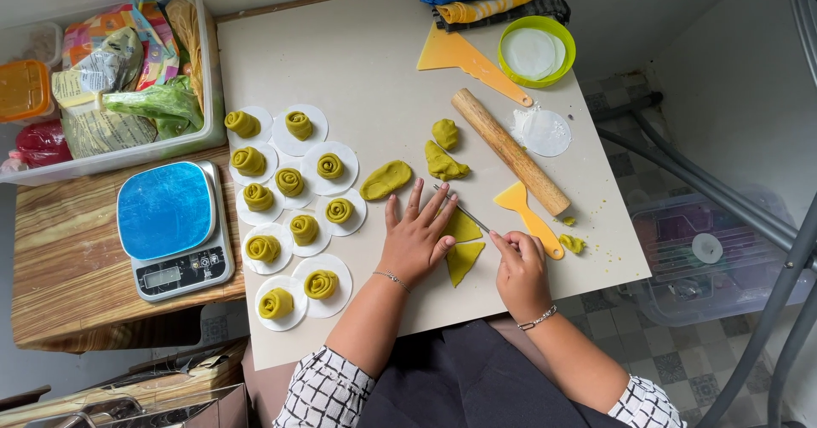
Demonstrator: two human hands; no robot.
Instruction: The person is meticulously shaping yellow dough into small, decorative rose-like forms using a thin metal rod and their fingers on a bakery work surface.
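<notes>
The left hand (417,239) lies spread flat on the flat yellow-green dough sheet (464,242) at the pale desk's (366,45) near edge; the right hand (521,262), closed, grips a thin metal knife (460,206). The blade passes close to the fingertips (448,201) and could nick them.

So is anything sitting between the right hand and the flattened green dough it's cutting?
Nothing visible. The right hand holds a thin knife whose blade already lies across the flat dough triangles, while the left hand presses flat beside them.
</notes>
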